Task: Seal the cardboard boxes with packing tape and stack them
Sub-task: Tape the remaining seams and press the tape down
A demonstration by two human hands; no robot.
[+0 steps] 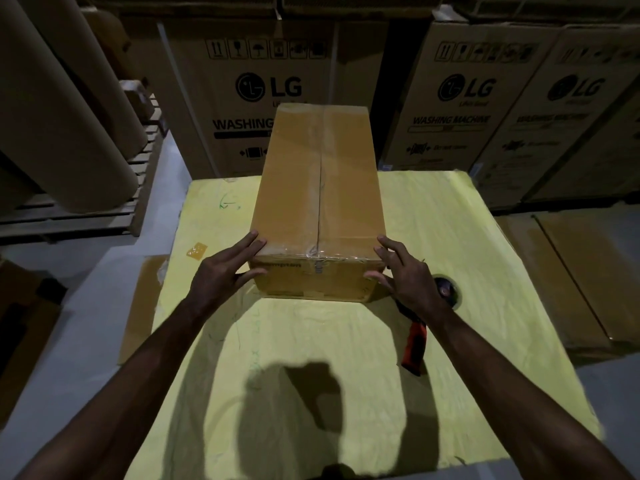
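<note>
Left grip (pixel 221 271) and right grip (pixel 405 271), fingers straight, press near corners of the taped box (pixel 318 188). Cartons (pixel 460 98) behind read "LG WASHING MACHINE".

Yellow-covered table (pixel 467 237) under cardboard box (pixel 318 188), tape dispenser (pixel 414 345)

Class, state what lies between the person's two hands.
The near end of the cardboard box lies between the left hand and right hand, each touching a corner; the head view shows it.

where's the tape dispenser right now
In the head view, the tape dispenser lies on the yellow sheet at the right, beside the cardboard box's near right corner, partly hidden under the right hand.
</note>
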